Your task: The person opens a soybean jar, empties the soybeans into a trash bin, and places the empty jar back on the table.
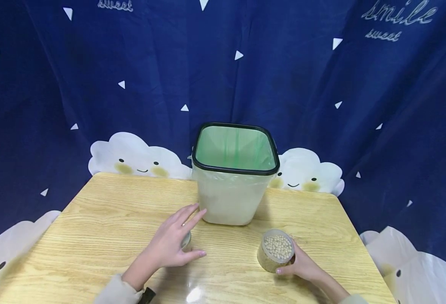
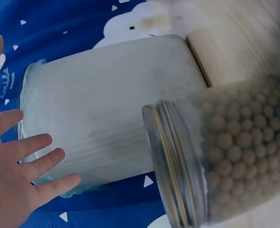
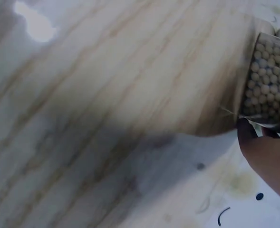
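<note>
My left hand (image 1: pixel 171 242) hovers over and beside a clear jar (image 1: pixel 186 242), fingers straight and spread, and hides most of it in the head view. Left wrist view: this jar (image 2: pixel 246 152) holds round beige beans and has a ridged rim; the palm and spread fingers (image 2: pixel 35 166) stand apart from it. On the right of the table, my right hand (image 1: pixel 302 264) grips a second clear jar (image 1: pixel 270 261), thumb on the near side and fingers round the right side. Beige beans show through its top and, in the right wrist view, through the wall of the jar (image 3: pixel 270 80).
A pale bin (image 1: pixel 230 196) with a black rim and a greenish liner bag stands at the table's back, just beyond the left fingertips. The wood-grain table (image 1: pixel 131 202) lies under everything. Behind it hangs a dark blue curtain (image 1: pixel 150 63) with white triangles and clouds.
</note>
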Demonstrator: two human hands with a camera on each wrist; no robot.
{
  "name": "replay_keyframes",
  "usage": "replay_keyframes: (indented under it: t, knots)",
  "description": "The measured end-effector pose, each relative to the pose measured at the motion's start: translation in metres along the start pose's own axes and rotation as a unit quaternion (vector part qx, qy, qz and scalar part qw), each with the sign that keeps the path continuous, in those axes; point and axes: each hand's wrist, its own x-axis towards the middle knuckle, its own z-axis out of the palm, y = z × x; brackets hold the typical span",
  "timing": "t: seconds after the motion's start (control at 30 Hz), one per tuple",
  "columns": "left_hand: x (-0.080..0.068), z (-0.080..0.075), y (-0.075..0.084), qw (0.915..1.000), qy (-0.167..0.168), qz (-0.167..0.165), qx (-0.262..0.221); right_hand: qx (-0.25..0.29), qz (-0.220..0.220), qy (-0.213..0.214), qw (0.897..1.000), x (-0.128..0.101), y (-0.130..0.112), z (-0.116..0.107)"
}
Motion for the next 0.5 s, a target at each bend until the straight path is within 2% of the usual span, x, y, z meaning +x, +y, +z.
replay_keyframes:
  t: [0.1,0.27,0.5]
  knots:
    - [0.001,0.001,0.002,1.0000,-0.002,0.003,-0.001,0.012,0.015,0.016,1.000,0.004,0.003,0.004]
    - [0.004,0.004,0.005,0.9999,-0.001,0.008,-0.010,0.007,0.009,0.058,0.998,0.006,0.006,0.009]
    - [0.012,0.014,0.011,0.9982,-0.007,0.005,-0.060,0.014,0.014,0.101,0.995,0.006,0.002,0.017]
